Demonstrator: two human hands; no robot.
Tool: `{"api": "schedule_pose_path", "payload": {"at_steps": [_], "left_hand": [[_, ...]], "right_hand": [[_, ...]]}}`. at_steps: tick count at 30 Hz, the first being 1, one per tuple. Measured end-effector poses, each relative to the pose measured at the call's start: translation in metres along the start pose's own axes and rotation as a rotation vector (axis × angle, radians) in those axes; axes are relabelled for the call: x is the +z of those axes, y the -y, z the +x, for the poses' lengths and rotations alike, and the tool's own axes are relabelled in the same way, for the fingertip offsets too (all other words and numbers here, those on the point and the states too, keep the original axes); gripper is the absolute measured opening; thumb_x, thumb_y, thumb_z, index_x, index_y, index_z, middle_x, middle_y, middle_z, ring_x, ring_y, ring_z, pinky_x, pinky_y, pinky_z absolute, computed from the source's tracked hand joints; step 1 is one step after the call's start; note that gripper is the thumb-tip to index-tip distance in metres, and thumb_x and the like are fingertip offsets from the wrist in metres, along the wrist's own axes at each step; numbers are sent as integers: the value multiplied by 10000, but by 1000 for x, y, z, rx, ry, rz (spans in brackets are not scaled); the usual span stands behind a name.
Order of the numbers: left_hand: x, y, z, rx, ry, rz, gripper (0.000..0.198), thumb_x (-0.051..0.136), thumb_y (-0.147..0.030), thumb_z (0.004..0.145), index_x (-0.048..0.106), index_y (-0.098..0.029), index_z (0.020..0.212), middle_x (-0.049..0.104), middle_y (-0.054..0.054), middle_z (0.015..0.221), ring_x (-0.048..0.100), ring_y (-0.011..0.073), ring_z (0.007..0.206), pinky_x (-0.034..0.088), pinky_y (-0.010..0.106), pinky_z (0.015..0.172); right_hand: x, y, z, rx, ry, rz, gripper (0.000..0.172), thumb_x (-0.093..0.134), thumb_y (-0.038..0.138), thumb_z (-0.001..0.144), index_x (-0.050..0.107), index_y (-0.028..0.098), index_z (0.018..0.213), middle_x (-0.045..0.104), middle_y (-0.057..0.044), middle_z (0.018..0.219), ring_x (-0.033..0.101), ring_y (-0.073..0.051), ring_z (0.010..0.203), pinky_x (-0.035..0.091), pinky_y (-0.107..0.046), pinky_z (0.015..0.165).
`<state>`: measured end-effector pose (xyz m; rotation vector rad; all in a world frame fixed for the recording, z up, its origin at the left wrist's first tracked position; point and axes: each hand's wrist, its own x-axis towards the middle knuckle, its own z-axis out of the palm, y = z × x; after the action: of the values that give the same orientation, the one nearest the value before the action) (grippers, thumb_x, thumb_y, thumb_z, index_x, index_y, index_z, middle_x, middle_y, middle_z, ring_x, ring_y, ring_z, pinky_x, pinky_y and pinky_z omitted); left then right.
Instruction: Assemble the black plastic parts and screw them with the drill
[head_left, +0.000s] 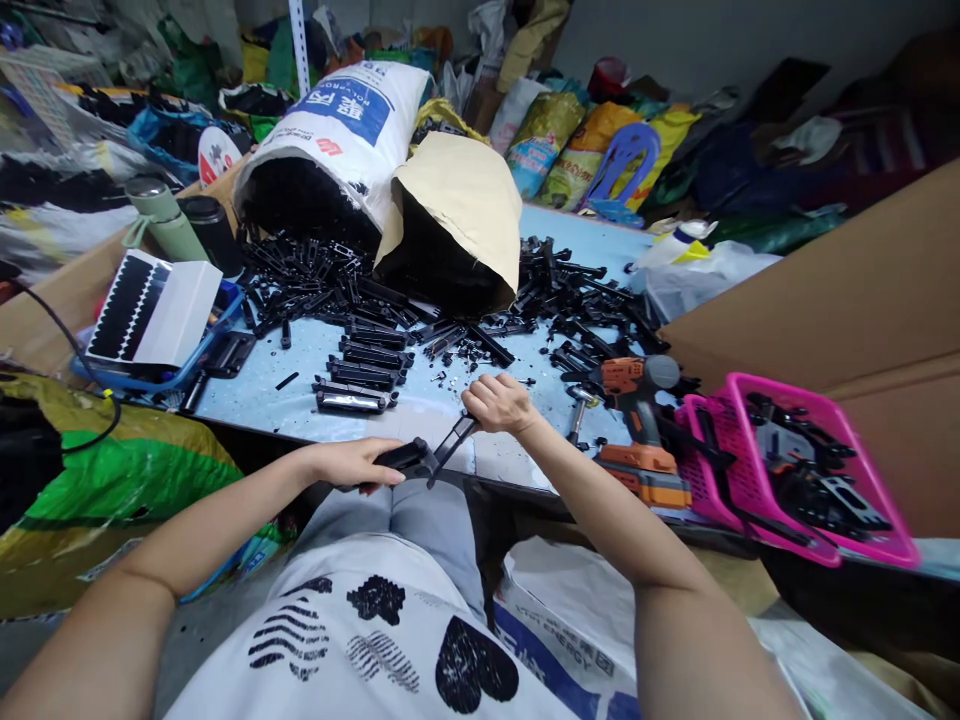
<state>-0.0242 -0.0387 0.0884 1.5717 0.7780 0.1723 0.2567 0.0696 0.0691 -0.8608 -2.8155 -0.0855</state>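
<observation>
A black hinged plastic part point(426, 458) spans the space between my hands at the table's front edge. My left hand point(367, 464) is closed around its thick end, thumb along the near side. The fingers of my right hand point(498, 402) are curled round the end of its narrower arm, which slants up to the right. Just beyond my hands, several similar black parts point(361, 372) lie stacked in a row on the light blue tabletop point(262, 400). Small loose black pieces point(457, 350) are scattered to the right of that row.
An orange and grey cordless drill point(636, 430) stands at the right, beside a pink basket point(817, 385) of black parts. Behind are a brown paper bag point(457, 190) and a white woven sack point(352, 120), with black parts heaped around them. A green flask point(163, 215) stands left.
</observation>
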Motion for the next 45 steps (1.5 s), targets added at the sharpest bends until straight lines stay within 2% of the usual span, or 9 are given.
{"api": "schedule_pose_path", "payload": {"at_steps": [5, 9, 13, 18, 22, 30, 36, 42, 45], "left_hand": [[11, 10, 12, -149, -531, 320, 568, 556, -442, 813, 446, -158, 1292, 583, 142, 1228, 563, 286, 1115, 448, 388, 920], [15, 21, 23, -179, -708, 396, 593, 524, -416, 845, 367, -158, 1355, 519, 176, 1294, 504, 317, 1191, 428, 443, 946], [21, 23, 33, -109, -868, 430, 557, 493, -345, 868, 338, -171, 1374, 518, 165, 1268, 505, 294, 1181, 429, 427, 947], [29, 18, 35, -78, -1014, 480, 627, 508, -346, 865, 269, -204, 1426, 508, 155, 1188, 554, 282, 1068, 466, 392, 868], [29, 17, 32, -6, -1050, 477, 633, 508, -331, 869, 247, -252, 1440, 498, 126, 1165, 552, 261, 1055, 465, 370, 868], [31, 10, 25, -12, -990, 331, 635, 532, -286, 845, 282, -217, 1425, 502, 132, 1210, 518, 268, 1120, 438, 397, 935], [35, 9, 26, 20, -1065, 439, 636, 513, -265, 861, 248, -275, 1439, 480, 115, 1155, 542, 257, 1058, 455, 383, 893], [31, 13, 25, 10, -1030, 361, 671, 557, -274, 839, 251, -287, 1436, 494, 105, 1156, 527, 259, 1083, 452, 393, 914], [32, 14, 25, 0, -1049, 421, 655, 529, -268, 854, 243, -280, 1443, 478, 116, 1166, 534, 261, 1075, 455, 386, 900]], "right_hand": [[20, 24, 2, 156, -15, -196, 393, 422, 466, 905, 603, 133, 1011, 609, -149, 939, 495, -243, 846, 308, -376, 737], [20, 59, 7, 211, -154, -154, 403, 432, 340, 922, 469, 167, 1284, 530, -148, 1234, 446, -272, 1098, 268, -424, 925], [21, 74, 20, 158, -147, 105, 342, 371, 418, 946, 594, 163, 995, 622, -127, 968, 524, -221, 883, 344, -359, 798], [28, 84, 38, 456, -220, 848, 465, 308, 575, 915, 491, 196, 718, 525, -38, 634, 476, -156, 615, 380, -297, 624], [30, 95, 42, 558, -85, 1461, 518, 242, 642, 885, 448, 199, 715, 456, 12, 549, 417, -116, 476, 379, -268, 517], [33, 94, 34, 420, -419, 651, 443, 453, 627, 833, 554, 197, 814, 598, -130, 900, 514, -235, 860, 391, -390, 805], [32, 108, 43, 653, -266, 1243, 589, 190, 667, 889, 459, 206, 638, 450, -11, 536, 396, -130, 491, 370, -285, 523], [26, 112, 43, 654, -452, 1092, 439, 574, 646, 741, 547, 209, 771, 537, -19, 717, 474, -139, 662, 395, -268, 630], [29, 114, 46, 727, -351, 1420, 503, 444, 679, 802, 473, 203, 642, 446, 6, 555, 409, -115, 521, 356, -256, 521]]}}
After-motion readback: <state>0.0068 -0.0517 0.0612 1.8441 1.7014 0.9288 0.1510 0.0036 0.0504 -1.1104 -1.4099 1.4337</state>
